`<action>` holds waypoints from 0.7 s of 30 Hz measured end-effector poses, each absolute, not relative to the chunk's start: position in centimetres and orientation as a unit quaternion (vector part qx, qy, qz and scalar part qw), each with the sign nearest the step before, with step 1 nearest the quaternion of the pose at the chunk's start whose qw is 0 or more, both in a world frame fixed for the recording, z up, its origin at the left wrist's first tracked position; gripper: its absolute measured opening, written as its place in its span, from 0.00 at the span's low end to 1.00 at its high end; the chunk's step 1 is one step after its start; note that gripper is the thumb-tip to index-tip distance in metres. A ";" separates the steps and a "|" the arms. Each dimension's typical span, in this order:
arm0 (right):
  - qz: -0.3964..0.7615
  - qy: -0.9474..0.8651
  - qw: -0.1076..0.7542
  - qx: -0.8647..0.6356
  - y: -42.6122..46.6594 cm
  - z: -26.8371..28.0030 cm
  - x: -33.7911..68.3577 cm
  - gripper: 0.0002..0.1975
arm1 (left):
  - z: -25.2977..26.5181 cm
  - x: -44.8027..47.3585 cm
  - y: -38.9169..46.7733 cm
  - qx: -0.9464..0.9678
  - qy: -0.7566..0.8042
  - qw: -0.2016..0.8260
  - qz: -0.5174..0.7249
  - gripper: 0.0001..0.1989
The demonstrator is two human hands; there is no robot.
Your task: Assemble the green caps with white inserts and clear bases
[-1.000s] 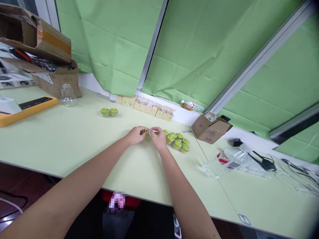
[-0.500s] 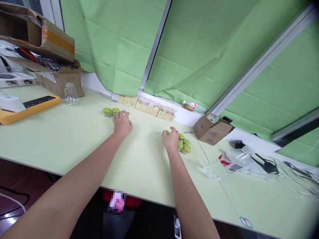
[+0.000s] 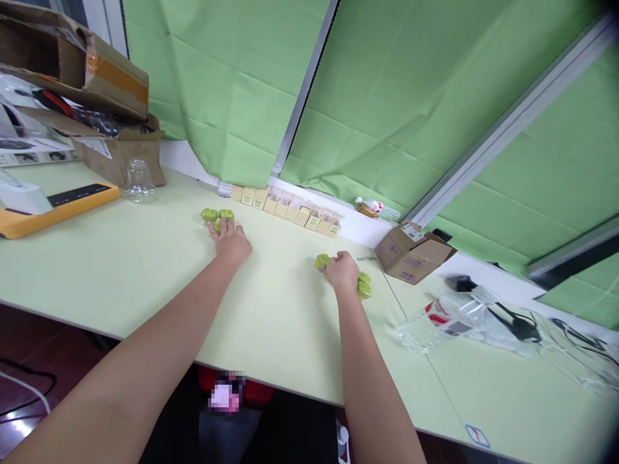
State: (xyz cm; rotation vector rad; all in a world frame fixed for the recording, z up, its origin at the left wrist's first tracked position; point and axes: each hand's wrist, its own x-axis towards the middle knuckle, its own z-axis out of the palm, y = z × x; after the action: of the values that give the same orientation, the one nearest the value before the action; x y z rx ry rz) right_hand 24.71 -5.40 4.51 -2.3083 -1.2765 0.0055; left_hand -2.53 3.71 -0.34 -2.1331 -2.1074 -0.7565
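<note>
At the left, two small clear containers with green lids (image 3: 209, 214) stand side by side on the table. My left hand (image 3: 232, 243) has its fingers closed around a third green-lidded container (image 3: 217, 226), just in front of that pair. Right of centre, my right hand (image 3: 344, 269) is over a cluster of similar green-lidded containers (image 3: 364, 285), fingers curled down among them. One more green-lidded container (image 3: 322, 261) shows at its left side. The hand covers the middle of the cluster, so whatever its fingertips grip is hidden.
A row of small beige cartons (image 3: 285, 206) lines the wall behind. An open cardboard box (image 3: 411, 254) and a large plastic bottle (image 3: 440, 319) are at the right. A clear glass jar (image 3: 139, 183), a yellow-edged device (image 3: 82, 200) and stacked cardboard boxes (image 3: 120, 154) occupy the left.
My left hand has shifted slightly left and nearer, and a third container now shows under its fingers. My right hand has moved right over the cluster, uncovering the container at its left.
</note>
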 end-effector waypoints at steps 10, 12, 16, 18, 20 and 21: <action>-0.018 -0.502 0.241 -0.831 -5.7 4.2 26.0 0.07 | 0.4 -2.0 2.7 -0.681 -0.669 -0.017 -0.299 0.19; -0.013 -0.512 0.250 -0.822 -5.6 4.2 25.7 0.07 | 0.2 -2.5 3.2 -0.670 -0.685 -0.017 -0.285 0.19; 0.037 -0.540 0.273 -0.795 -5.7 4.5 24.0 0.08 | 0.2 -2.0 3.1 -0.690 -0.667 -0.025 -0.279 0.20; 0.081 -0.574 0.295 -0.759 -5.7 4.4 22.9 0.07 | 0.3 -0.8 2.4 -0.741 -0.591 -0.084 -0.309 0.22; 0.127 -0.616 0.329 -0.704 -5.5 4.0 21.7 0.08 | 0.3 0.7 1.4 -0.801 -0.451 -0.197 -0.340 0.26; 0.155 -0.636 0.351 -0.670 -5.4 3.7 21.1 0.08 | 0.2 1.5 0.8 -0.813 -0.383 -0.266 -0.349 0.28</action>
State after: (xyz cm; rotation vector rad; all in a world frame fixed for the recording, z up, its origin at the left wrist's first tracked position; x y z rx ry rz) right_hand 21.13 -5.39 3.72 -1.7339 -1.6467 0.4026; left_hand 1.50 0.77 0.22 -3.1033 -1.4604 -1.3329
